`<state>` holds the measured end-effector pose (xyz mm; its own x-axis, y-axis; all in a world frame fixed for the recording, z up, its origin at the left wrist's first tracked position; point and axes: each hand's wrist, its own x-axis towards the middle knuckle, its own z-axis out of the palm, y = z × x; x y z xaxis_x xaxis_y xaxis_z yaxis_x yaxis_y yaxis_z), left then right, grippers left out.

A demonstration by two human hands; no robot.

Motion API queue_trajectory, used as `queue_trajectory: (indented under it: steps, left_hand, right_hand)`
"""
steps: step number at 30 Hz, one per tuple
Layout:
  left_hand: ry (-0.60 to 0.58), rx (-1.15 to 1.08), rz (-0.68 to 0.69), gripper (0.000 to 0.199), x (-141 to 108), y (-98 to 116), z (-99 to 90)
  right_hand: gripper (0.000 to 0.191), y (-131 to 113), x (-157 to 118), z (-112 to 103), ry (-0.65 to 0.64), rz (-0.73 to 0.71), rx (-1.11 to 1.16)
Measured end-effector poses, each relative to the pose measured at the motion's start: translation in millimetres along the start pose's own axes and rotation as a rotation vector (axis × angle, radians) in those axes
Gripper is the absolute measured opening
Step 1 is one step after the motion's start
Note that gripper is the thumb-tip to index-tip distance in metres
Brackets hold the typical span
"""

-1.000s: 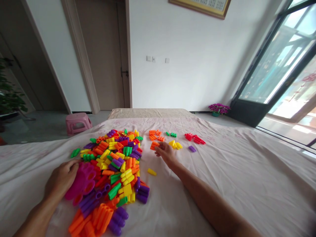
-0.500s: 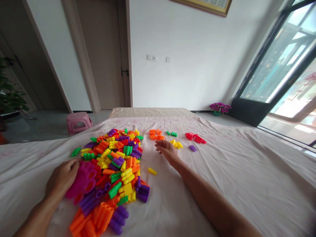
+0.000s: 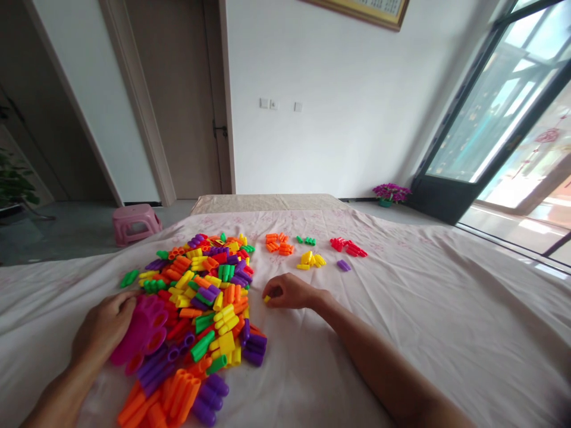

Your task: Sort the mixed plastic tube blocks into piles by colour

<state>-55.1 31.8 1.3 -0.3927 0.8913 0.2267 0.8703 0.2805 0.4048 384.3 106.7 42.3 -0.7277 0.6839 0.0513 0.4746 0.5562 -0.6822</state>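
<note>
My left hand (image 3: 100,330) is closed on the edge of a magenta flower-shaped plastic piece (image 3: 141,333), which lies against the left side of a big mixed pile of toy blocks (image 3: 205,291). These are bullet-shaped plastic pieces in orange, yellow, green, purple and red. Right of the pile, my right hand (image 3: 292,291) rests low over the cloth. Its fingers pinch a small yellow block (image 3: 267,299), of which only the tip shows. Beyond that hand lies a small group of yellow blocks (image 3: 312,260).
Small groups of orange blocks (image 3: 279,244), green blocks (image 3: 307,241) and red blocks (image 3: 348,246) lie farther back on the pale cloth (image 3: 401,309). One purple block (image 3: 343,266) sits apart. A pink stool (image 3: 137,224) stands on the floor at left.
My right hand has come back toward me from the yellow group and closed on the single yellow block on the cloth. One more yellow block now shows in that group. My left hand stays put.
</note>
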Motion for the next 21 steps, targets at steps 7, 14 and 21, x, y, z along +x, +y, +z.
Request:
queue_trajectory:
  steps: [7, 14, 21]
  left_hand:
    - [-0.088, -0.057, -0.074, 0.047, 1, 4, -3.0]
    - [-0.084, -0.045, -0.068, 0.046, 3, -1, 1.0]
    - [-0.085, -0.035, -0.082, 0.047, 3, 1, -1.3]
  right_hand:
    - [0.028, 26, 0, -38, 0.756, 0.153, 0.058]
    - [0.033, 77, -28, -80, 1.023, 0.499, -0.147]
    - [0.034, 105, -39, -79, 0.928, 0.628, -0.197]
